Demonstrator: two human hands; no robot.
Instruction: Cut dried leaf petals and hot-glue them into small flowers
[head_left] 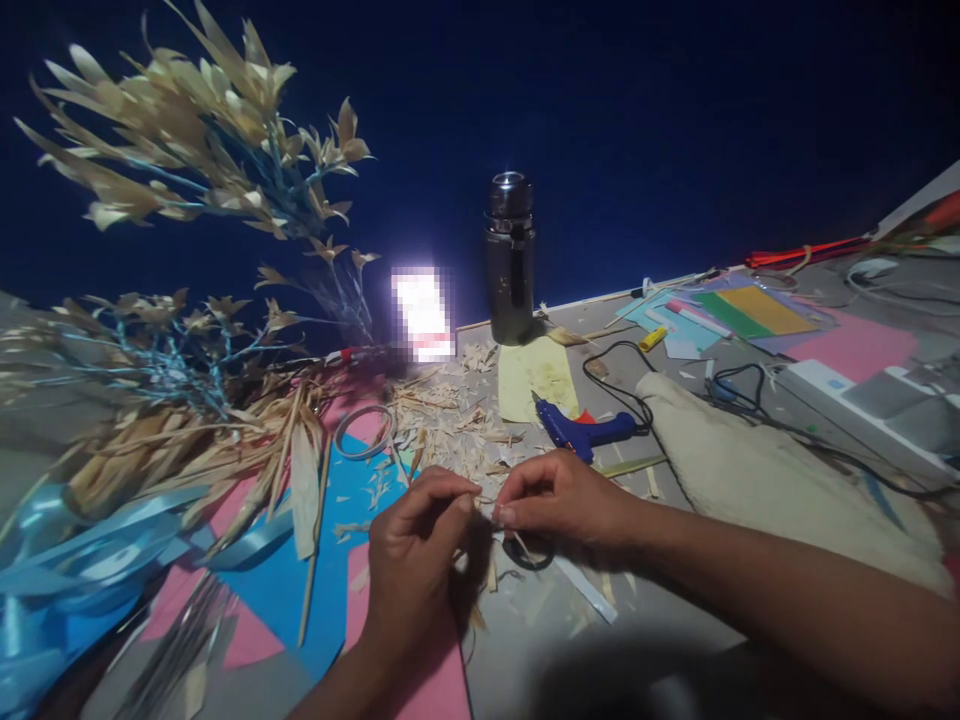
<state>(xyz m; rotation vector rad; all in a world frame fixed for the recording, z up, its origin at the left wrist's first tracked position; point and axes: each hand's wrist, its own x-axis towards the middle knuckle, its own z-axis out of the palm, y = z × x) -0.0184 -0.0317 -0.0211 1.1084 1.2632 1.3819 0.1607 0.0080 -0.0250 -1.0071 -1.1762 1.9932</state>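
My left hand (420, 535) and my right hand (566, 500) face each other low over the table, fingertips only a small gap apart. Each pinches thumb against fingers, and whatever lies in the left pinch is too small to name. From below my right fingertips a thin pale strip (517, 543) shows, though I cannot tell if it is held. Under that hand lies a dark ring (529, 553), partly covered. Just beyond it rests a blue glue gun (589, 430) on its side. Dry husk scraps (442, 410) are scattered beyond my fingers.
Dried-husk flowers (217, 130) on blue stems rise at left, above blue ribbon (97, 560) and husks (142, 460). A dark flask (511, 265) stands at the back near a bright screen (424, 312). Right are a cream cloth (780, 480), a power strip (862, 410) and coloured paper (862, 345).
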